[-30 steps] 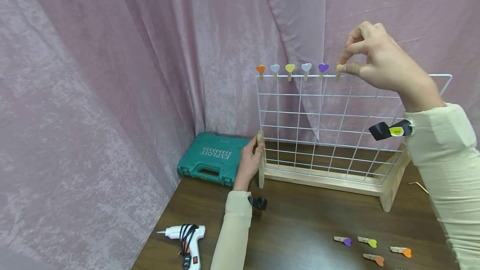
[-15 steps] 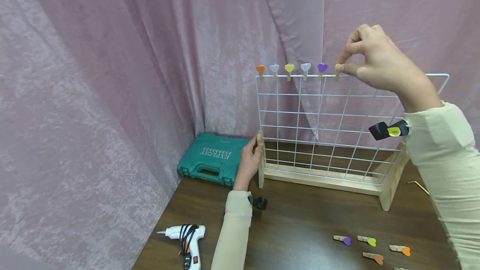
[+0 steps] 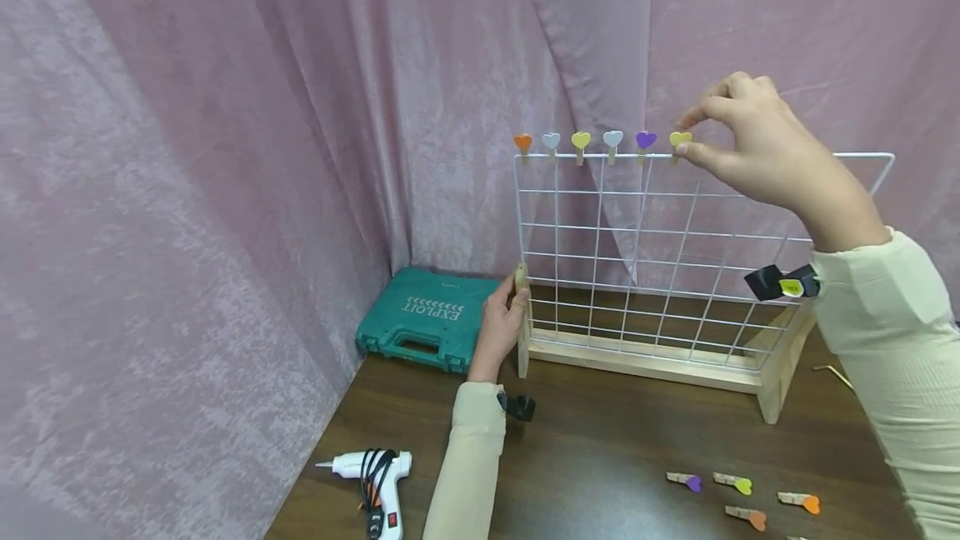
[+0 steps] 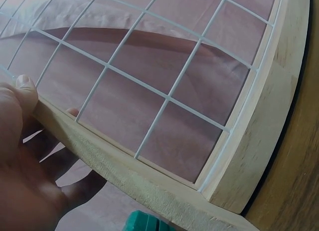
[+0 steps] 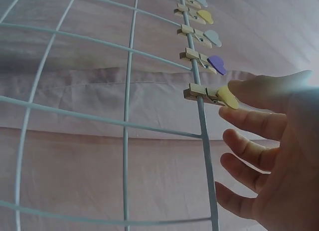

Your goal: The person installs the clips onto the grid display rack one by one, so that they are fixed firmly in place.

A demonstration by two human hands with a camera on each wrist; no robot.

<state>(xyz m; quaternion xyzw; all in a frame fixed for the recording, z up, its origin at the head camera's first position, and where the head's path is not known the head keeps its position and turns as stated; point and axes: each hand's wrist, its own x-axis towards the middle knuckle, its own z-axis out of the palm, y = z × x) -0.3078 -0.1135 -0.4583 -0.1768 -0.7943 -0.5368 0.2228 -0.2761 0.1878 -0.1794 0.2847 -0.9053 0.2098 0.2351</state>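
Note:
A wooden clothespin with a yellow heart is clipped to the top wire of a white wire grid rack. Around it, my right hand has its thumb and index finger parted on either side, the fingertips very near or lightly touching the clothespin. The other fingers are spread in the right wrist view. My left hand holds the left wooden upright of the rack, thumb in front and fingers behind. Left of the yellow heart clothespin, several more heart clothespins line the wire, the purple one closest.
Several loose heart clothespins, among them an orange one, lie on the brown table at the front right. A green case lies beside the left hand. A white glue gun with a wound black cord sits front left.
My right thumb and index finger have spread apart and the hand has lowered slightly. The yellow heart, partly covered before, now shows whole. My left hand has stayed on the upright.

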